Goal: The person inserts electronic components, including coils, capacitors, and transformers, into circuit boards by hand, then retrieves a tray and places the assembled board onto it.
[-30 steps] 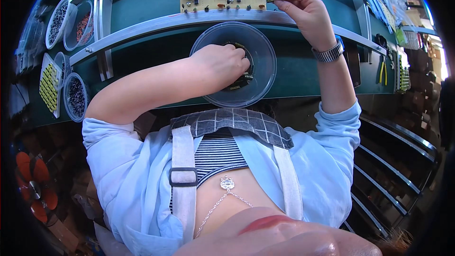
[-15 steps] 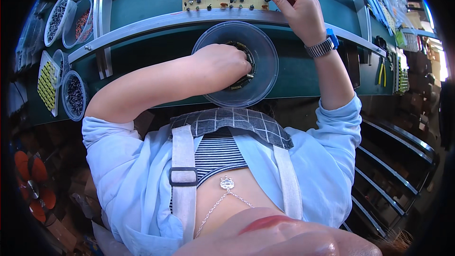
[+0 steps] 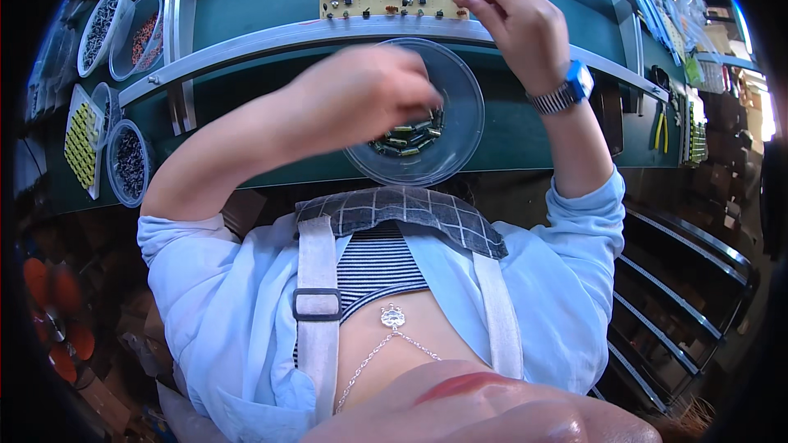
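My left hand (image 3: 382, 90) is over the near left part of a clear round plastic bowl (image 3: 465, 115). Its fingers look curled but are smeared by motion, so what they hold, if anything, cannot be made out. Small dark cylindrical capacitors (image 3: 408, 141) with pale stripes lie in the bottom of the bowl. At the right edge of a tan circuit board (image 3: 373, 5) is my right hand (image 3: 521, 29), wearing a blue watch. Its thumb and forefinger are apart beside the board's edge, and I see nothing between them. Capacitors and other small parts stand on the board.
A metal rail (image 3: 271, 43) crosses between bowl and board. At the left are tubs of small parts (image 3: 130, 162) and a tray of yellow pieces (image 3: 83, 143). Yellow-handled pliers (image 3: 662, 125) lie at the right. An orange-bladed fan (image 3: 61, 324) is at the lower left.
My left hand has come up out of the bowl and shifted slightly left, showing more capacitors. My right thumb and forefinger have parted from a dark component at the board's right edge.
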{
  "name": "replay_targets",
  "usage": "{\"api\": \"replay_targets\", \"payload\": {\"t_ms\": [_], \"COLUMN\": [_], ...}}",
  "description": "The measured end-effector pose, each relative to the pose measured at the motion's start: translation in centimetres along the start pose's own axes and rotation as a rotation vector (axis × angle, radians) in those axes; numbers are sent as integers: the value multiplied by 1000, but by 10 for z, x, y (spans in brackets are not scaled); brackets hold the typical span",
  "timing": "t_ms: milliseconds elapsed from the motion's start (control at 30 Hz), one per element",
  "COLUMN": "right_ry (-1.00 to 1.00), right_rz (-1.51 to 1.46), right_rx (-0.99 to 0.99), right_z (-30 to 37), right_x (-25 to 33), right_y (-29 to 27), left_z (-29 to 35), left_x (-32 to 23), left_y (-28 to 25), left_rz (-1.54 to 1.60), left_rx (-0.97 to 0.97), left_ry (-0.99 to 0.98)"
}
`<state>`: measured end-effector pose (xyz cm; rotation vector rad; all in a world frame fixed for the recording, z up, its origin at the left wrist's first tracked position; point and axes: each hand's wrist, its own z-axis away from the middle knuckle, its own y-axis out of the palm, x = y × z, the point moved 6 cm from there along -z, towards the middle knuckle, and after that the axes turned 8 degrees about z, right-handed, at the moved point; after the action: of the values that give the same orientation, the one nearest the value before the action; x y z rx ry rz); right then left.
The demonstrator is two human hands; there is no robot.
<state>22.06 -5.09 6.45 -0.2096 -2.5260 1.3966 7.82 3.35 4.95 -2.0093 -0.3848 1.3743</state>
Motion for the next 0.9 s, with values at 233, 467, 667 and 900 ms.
{"api": "replay_targets", "payload": {"t_ms": [233,467,667,900], "right_ry": [-238,-308,-327,-216], "right_rz": [-165,-105,-140,-382], "right_rx": [584,942,1025,793], "right_z": [37,57,56,48], "right_x": [82,107,105,98], "right_y": [19,63,63,51], "left_z": [4,-16,-24,-29], "left_x": [48,60,60,46], "left_y": [-79,-84,-82,-76], "left_rz": [116,186,-152,-395], "left_rx": [-349,-227,-160,-112], "left_ry": [-196,-549,-294,-117]}}
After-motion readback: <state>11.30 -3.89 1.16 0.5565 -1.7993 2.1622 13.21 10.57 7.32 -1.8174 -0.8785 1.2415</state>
